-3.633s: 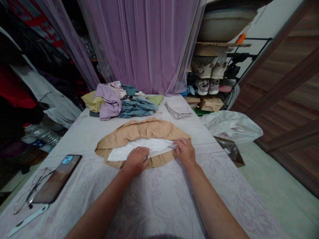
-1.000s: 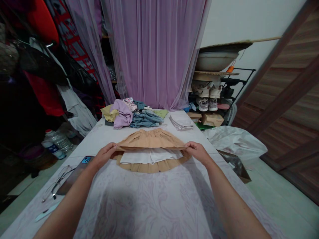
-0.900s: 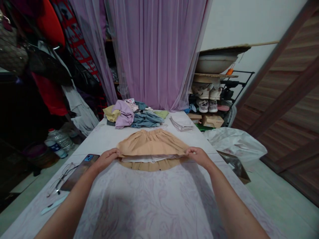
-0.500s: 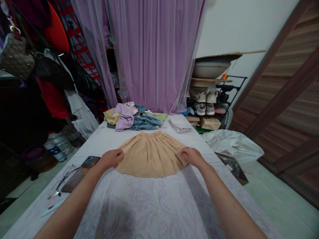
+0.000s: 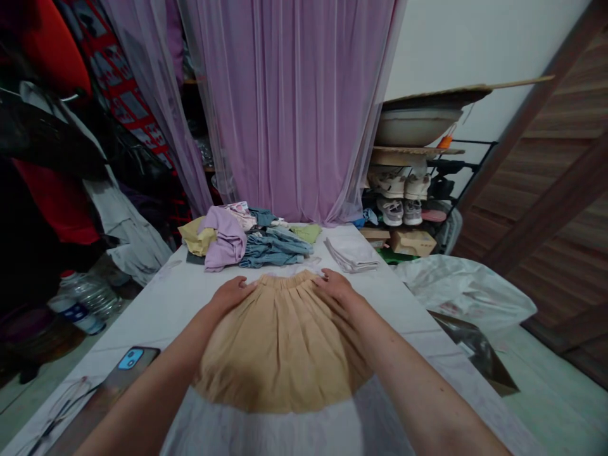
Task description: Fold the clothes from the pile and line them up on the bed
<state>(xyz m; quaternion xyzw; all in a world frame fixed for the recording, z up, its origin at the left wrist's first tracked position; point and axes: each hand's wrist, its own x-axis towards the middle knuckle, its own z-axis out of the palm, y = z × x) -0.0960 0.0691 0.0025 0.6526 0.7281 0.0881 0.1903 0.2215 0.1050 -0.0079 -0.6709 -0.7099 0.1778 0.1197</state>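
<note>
A tan pleated skirt (image 5: 285,342) lies spread on the table, its gathered waistband at the far end and its wide hem toward me. My left hand (image 5: 234,294) touches the left end of the waistband, fingers partly spread. At the right end, my right hand (image 5: 338,288) rests on the fabric just below the waistband, with a gap between thumb and fingers. Neither hand visibly grips the cloth. Both forearms cover parts of the skirt's sides.
Beyond the skirt sits a pile of crumpled clothes (image 5: 256,240), beside a folded pale cloth (image 5: 352,254). A phone (image 5: 114,386) and glasses (image 5: 59,408) lie at the table's left edge. Right of the table are a plastic bag (image 5: 465,288) and a shoe rack (image 5: 403,190).
Both hands have moved from the skirt's lower side edges up to its waistband ends. The skirt appears larger and nearer, and the camera view has shifted closer.
</note>
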